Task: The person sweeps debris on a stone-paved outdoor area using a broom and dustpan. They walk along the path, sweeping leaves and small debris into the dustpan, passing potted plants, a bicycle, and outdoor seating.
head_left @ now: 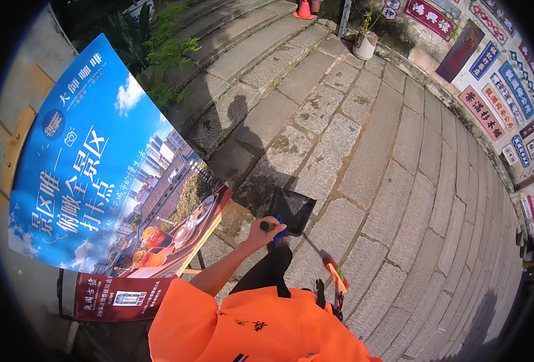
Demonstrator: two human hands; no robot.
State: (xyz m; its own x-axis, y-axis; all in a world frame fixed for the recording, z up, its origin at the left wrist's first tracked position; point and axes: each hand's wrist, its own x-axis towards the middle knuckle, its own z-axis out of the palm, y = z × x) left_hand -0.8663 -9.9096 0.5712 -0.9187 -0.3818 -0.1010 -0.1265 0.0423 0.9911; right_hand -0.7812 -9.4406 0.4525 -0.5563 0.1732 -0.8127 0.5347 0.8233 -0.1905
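Orange sleeve: we are wearing a bright orange top (261,329), and our left arm is reaching out from it over the stone paving (363,157).
Left hand: our left hand (266,231) is curling tightly round a black handle with a blue grip (277,229), fingers fully wrapped.
Dustpan: the handle is leading to a dark flat dustpan (293,209), which is hanging just beyond our knuckles and sitting low over the slabs near the foot of the steps (243,66).
Right hand: we are not seeing it; we cannot tell what it is doing.
Tongs: an orange and red tool (336,274), like litter tongs, is pointing out beside our right hip; what is holding it is hidden.
Poster: a big blue poster board (92,163) is leaning on its stand close to our left elbow, with a dark red banner (119,297) below it.
Surroundings: a potted plant (365,37) and an orange cone (304,9) are standing far up the path, and signs are covering the wall (496,90) on the right.
Risk, as we are judging it: swinging the pan leftward could be knocking the poster stand over, since it is standing so near our arm.
Risk, footing: the slabs are looking uneven and mossy at the joints, so the pan's lip could be catching an edge, or we could be tripping towards the steps.
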